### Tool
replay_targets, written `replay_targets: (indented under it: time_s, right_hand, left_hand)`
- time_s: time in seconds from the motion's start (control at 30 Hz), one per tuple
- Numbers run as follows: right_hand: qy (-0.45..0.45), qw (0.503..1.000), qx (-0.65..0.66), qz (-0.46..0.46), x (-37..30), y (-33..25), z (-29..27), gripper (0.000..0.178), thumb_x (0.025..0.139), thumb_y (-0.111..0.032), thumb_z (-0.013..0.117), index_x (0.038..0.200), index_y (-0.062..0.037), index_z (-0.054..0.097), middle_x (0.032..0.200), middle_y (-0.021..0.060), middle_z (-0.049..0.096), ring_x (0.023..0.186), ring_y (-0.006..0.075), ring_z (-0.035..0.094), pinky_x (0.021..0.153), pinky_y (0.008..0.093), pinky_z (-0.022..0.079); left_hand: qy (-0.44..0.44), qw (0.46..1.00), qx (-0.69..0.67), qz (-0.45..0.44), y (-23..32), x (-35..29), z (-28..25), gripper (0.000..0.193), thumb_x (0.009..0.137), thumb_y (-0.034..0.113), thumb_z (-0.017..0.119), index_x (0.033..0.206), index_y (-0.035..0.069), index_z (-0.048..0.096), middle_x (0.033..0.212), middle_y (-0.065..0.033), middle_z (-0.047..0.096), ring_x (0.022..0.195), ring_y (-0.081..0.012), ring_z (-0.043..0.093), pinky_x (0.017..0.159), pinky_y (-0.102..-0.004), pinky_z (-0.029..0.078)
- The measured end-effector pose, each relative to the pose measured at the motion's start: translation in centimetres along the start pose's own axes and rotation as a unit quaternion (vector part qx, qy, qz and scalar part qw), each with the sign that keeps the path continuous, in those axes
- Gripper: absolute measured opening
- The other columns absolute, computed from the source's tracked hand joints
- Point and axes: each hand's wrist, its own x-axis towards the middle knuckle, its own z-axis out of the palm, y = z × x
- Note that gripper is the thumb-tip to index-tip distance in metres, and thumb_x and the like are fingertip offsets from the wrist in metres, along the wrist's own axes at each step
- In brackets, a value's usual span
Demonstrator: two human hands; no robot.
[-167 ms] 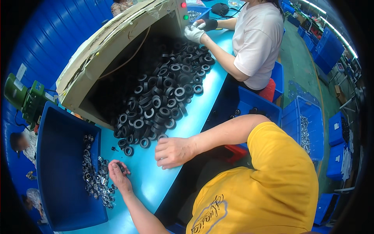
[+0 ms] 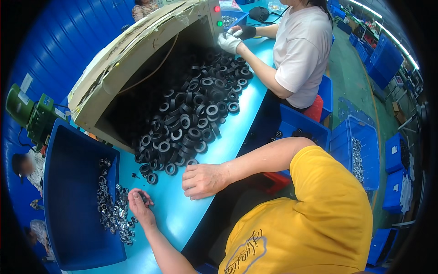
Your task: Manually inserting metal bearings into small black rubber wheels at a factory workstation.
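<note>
My left hand (image 2: 141, 206) is by the near right edge of a blue bin, its fingers curled around a small black piece (image 2: 144, 197), mostly hidden by the fingers. Closed and knuckles up, my right hand (image 2: 204, 181) rests on the light blue tabletop (image 2: 175, 212) near its front edge. Whether anything is inside it is hidden. Just beyond that hand lies a large heap of black rings (image 2: 185, 121). Shiny metal pieces (image 2: 114, 208) are piled at the open side of the bin, and a tiny black part (image 2: 135, 176) lies between bin and heap.
The deep blue bin (image 2: 75, 192) stands at the left. A cream-coloured housing (image 2: 132, 50) arches over the heap. Across the corner, a co-worker (image 2: 303, 50) in gloves works at the table. More blue crates (image 2: 351, 150) stand at the right, and a red stool (image 2: 276, 182) is below the table.
</note>
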Motion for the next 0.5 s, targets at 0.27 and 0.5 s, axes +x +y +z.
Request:
replay_targets:
  time_s: [0.27, 0.5]
  right_hand:
    - [-0.029, 0.998, 0.01, -0.052, 2.6, -0.2, 2.5, 0.019, 0.089, -0.027, 0.073, 0.08, -0.0124, 0.064, 0.087, 0.0029, 0.058, 0.089, 0.0221, 0.059, 0.08, 0.0382, 0.044]
    - [0.03, 0.997, 0.017, -0.07, 9.1, 0.9, 7.4, 0.02, 0.088, -0.026, 0.072, 0.077, -0.0114, 0.065, 0.085, 0.0031, 0.06, 0.085, 0.0225, 0.06, 0.073, 0.0378, 0.047]
  left_hand:
    - [0.007, 1.0, 0.007, -0.004, 0.1, -0.2, -0.2, 0.035, 0.114, 0.041, 0.049, 0.11, 0.008, 0.057, 0.08, -0.0033, 0.057, 0.063, -0.0074, 0.046, 0.056, -0.0218, 0.04]
    - [0.1, 0.993, -0.066, -0.014, 0.3, -0.1, -0.5, 0.054, 0.111, 0.061, 0.041, 0.104, 0.01, 0.056, 0.075, -0.0003, 0.05, 0.057, -0.0073, 0.041, 0.048, -0.0236, 0.033]
